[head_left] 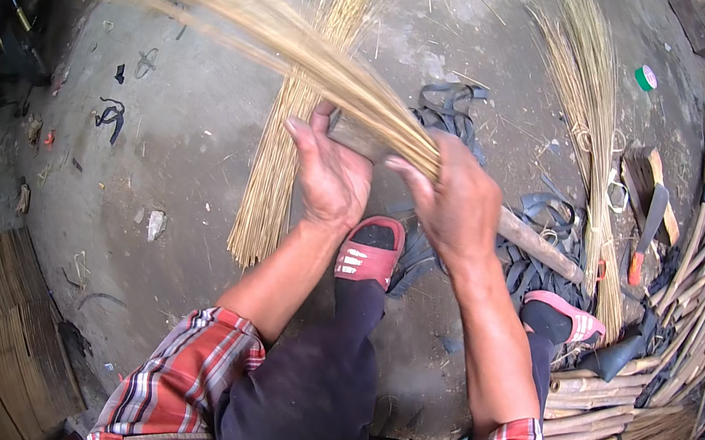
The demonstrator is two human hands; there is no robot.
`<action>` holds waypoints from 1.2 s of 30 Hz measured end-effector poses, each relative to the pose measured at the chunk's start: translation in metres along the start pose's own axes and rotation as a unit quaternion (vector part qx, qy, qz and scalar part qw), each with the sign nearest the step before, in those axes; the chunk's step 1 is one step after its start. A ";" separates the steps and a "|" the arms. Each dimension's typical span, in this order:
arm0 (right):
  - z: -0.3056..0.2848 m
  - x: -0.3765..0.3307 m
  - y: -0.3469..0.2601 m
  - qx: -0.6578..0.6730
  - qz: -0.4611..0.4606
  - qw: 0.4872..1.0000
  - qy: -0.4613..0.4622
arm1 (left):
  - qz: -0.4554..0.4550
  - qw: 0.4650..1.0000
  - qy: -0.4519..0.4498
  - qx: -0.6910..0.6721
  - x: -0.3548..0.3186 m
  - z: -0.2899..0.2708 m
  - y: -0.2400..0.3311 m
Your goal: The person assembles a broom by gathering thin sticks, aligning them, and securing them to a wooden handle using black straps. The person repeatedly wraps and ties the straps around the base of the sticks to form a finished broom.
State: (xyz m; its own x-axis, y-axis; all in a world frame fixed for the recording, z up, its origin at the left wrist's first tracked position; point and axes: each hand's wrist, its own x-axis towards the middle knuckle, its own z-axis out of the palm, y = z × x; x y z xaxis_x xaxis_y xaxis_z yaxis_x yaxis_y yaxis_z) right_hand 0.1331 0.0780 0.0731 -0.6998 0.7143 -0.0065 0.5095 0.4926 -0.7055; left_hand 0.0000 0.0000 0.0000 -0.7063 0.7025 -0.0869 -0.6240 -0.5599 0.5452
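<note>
Two bare hands in the head view, both raised above the concrete floor (192, 220). Right hand (461, 203): fingers closed round the gathered end of one grass bundle (332, 66). Left hand (331, 180): palm upturned, thumb and fingers wide apart, just below the bundle; cannot tell if touching. Held up in front of the body, above the floor; long axis slanting from the right fist to the upper left, loose tips fanned and motion-blurred at the far left end. On the floor beyond the left hand: one straw bundle (267, 196), lengthwise away from the body, partly crossed by the held one. To the right: at least one tied bundle (597, 178), exact count unclear from overlap, tips pointing away. Near the latter: one knife (653, 221) with orange handle, one green tape roll (646, 79). Behind the right hand: one wooden stick (546, 247), partly hidden. Also two pink sandals (367, 265), worn; several dark strips (454, 115); many poles (590, 422) at lower right, too crowded to count.
</note>
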 end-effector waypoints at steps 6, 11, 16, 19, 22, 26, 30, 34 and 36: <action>0.013 0.023 -0.018 -0.067 -0.176 0.982 0.021 | 0.029 0.977 -0.005 0.211 -0.009 0.017 0.010; 0.006 0.026 -0.002 0.100 -0.193 0.975 0.051 | 0.019 0.982 0.009 0.186 -0.005 0.017 0.009; 0.005 0.023 -0.006 0.103 -0.104 0.989 0.012 | 0.010 0.973 -0.058 0.221 -0.004 0.012 0.016; 0.005 0.019 -0.008 0.063 -0.197 0.978 0.011 | -0.002 0.976 -0.045 0.213 -0.005 0.010 0.018; 0.013 0.015 -0.005 -0.012 -0.151 0.988 -0.034 | -0.018 0.981 -0.086 0.173 -0.010 0.006 0.019; 0.028 0.022 -0.015 -0.052 -0.093 0.994 -0.029 | -0.019 0.966 -0.068 0.247 -0.010 0.006 0.025; 0.028 0.029 -0.038 -0.074 -0.120 0.990 -0.025 | 0.032 0.962 -0.084 0.258 -0.011 0.008 0.042; 0.024 0.030 -0.035 -0.121 -0.138 0.983 -0.006 | -0.131 0.872 -0.139 0.450 -0.018 0.011 0.082; 0.023 0.027 -0.014 -0.148 -0.162 0.976 0.003 | -0.355 0.753 -0.270 0.484 -0.023 0.018 0.098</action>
State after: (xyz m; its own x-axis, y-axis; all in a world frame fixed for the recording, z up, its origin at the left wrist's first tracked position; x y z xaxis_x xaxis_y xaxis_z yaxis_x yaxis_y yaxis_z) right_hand 0.0957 0.0789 0.0670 -0.8453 0.5003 0.1876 0.3853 0.8140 -0.4346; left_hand -0.0389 -0.0625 0.0705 0.0914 0.8965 -0.4335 -0.0595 0.4394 0.8963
